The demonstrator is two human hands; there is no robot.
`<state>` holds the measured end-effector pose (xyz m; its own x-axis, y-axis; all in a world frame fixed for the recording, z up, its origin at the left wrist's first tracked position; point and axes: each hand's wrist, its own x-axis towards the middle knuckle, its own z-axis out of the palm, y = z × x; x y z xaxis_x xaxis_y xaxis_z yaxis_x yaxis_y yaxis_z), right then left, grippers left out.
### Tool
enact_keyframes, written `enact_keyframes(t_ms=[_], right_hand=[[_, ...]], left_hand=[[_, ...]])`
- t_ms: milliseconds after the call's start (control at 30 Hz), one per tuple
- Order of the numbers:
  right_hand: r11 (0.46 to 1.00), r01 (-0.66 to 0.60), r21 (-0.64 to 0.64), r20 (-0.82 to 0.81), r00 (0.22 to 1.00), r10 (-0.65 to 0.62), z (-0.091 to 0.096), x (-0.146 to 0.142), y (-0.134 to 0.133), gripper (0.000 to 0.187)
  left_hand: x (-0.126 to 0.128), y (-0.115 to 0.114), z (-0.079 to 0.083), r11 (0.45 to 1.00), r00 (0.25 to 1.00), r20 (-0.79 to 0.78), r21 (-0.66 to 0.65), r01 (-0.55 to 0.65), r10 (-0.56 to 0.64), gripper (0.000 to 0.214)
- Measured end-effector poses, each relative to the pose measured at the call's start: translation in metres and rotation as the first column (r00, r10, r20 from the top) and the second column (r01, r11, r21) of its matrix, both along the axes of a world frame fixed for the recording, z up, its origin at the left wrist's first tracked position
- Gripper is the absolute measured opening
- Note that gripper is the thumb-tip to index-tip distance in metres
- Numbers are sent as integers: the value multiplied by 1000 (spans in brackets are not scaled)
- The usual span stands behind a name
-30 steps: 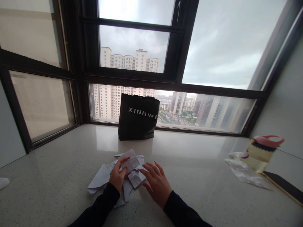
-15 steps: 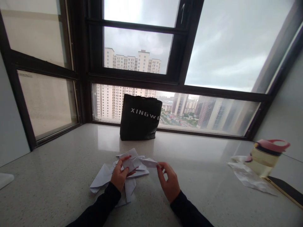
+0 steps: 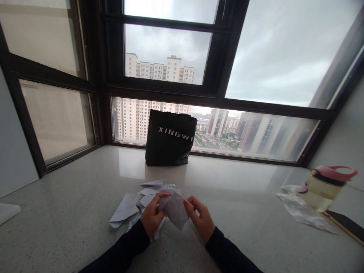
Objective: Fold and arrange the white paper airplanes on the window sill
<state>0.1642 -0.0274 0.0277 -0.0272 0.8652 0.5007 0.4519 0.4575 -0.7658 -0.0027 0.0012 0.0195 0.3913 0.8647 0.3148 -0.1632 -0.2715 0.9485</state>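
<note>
Between my two hands is a piece of folded white paper (image 3: 176,211), with creases across it and a corner pointing down. My left hand (image 3: 153,214) is closed on its left edge, thumb in front. At the right edge, my right hand (image 3: 201,217) pinches it between thumb and fingers. A loose pile of folded white papers (image 3: 125,211) lies on the pale speckled counter (image 3: 85,227), behind and to the left of my hands. My left hand and the held paper hide part of that pile.
A black bag (image 3: 170,140) stands upright by the window. On the right are a bottle with a pink lid (image 3: 327,185), a crumpled white tissue (image 3: 304,210) and a dark phone-like object (image 3: 348,227). Part of a white object (image 3: 8,213) shows at the left edge.
My right hand has come slightly left, and both hands now hold the paper spread between them. The view has shifted slightly.
</note>
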Motion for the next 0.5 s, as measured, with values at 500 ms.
enact_keyframes(t_ms=[500], right_hand=[[871,-42,490,581,761,-290,1,-9,-5,19]], left_hand=[[2,-12,9,973,991,95,-199,113,-96,70]])
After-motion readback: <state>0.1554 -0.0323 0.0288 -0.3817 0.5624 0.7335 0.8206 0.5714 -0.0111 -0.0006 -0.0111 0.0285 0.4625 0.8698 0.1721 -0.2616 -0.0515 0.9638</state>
